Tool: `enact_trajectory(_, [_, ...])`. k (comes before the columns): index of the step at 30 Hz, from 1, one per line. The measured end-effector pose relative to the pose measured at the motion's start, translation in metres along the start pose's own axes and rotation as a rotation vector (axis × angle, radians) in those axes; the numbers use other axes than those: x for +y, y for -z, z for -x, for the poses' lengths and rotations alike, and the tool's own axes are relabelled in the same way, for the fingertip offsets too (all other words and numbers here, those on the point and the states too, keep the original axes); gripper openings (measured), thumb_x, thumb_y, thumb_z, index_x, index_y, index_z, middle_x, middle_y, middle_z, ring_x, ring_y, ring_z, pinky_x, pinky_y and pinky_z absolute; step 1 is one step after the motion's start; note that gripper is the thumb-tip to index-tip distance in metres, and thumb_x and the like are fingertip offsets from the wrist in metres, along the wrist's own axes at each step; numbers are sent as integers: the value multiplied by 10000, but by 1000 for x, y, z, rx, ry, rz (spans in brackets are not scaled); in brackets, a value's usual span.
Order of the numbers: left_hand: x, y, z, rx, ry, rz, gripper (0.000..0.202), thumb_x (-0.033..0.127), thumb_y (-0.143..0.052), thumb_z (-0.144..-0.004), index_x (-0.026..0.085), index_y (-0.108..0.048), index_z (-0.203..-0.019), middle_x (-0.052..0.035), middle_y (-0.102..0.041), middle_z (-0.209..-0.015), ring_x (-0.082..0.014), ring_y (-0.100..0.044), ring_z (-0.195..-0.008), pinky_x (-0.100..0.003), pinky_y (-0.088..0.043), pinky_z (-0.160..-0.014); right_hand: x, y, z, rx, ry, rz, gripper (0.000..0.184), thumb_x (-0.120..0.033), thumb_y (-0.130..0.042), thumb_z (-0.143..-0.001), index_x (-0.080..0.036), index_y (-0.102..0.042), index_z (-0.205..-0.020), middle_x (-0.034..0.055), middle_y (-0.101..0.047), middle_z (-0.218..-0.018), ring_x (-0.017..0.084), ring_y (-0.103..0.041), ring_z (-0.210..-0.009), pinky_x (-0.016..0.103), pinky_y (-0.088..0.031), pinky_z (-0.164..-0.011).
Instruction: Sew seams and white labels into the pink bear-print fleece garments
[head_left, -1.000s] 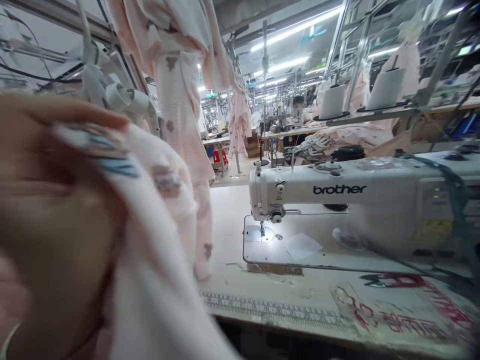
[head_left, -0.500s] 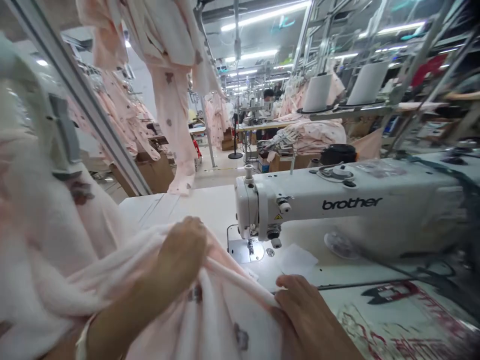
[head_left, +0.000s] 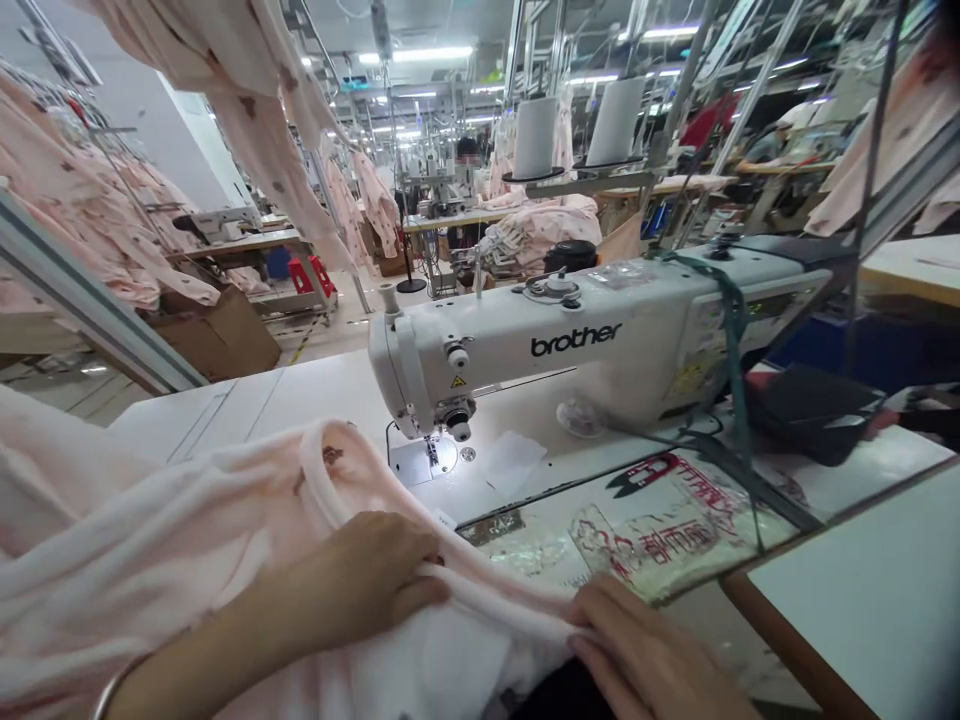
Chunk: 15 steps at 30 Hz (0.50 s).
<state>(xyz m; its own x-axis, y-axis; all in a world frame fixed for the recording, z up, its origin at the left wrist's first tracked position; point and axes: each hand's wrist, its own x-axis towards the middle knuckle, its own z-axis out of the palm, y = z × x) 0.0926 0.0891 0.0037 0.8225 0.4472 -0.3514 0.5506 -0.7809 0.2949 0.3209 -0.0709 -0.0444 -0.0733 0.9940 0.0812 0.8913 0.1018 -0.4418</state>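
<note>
On the sewing table (head_left: 247, 400), left hand (head_left: 360, 580) and right hand (head_left: 645, 660) fingers pinch the pink garment (head_left: 187, 540) edge

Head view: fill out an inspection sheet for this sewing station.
Surface: white table, printed sheet near the front edge.
Job's things: pink garment with rolled edge, in front of the sewing machine.
Clutter: black pouch at right.
Hands: left hand presses the garment; right hand pinches its edge.
Cables: green strap over the machine.
Surroundings: hanging pink garments, thread cones, further stations.
</note>
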Motion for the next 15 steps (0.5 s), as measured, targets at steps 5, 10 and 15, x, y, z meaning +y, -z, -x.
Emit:
enact_trajectory(5, [44,-11,-19,122,-110,-96,336,276,-689,-750,144,-546,-1024,-101,-582,-1076,-280,-527,-971,-431,-418,-841,11,-4,4,138,101,183,184,-131,-369,-860,-231,-497,-948,62,-561,-902,204,-622,-719,318,-530,-546])
enact_trajectory(10, [25,-28,-30,163,-183,156,345,369,-701,-751,158,-520,-956,-64,-551,-1007,-221,-506,-926,-360,-442,-805,-1,-15,-17,-95,-25,51,90,-145,-469,-886,-230,-495,-877,26,-498,-918,175,-581,-763,334,-527,-651])
enact_trajectory(15, [-24,-40,-6,261,-160,318,375,311,-733,-726,198,-500,-996,-28,-516,-1007,-181,-504,-918,-313,-444,-796,-26,-23,-45,-102,33,-46,166,-53,-513,-843,-218,-505,-859,20,-510,-969,162,-565,-848,291,-508,-715])
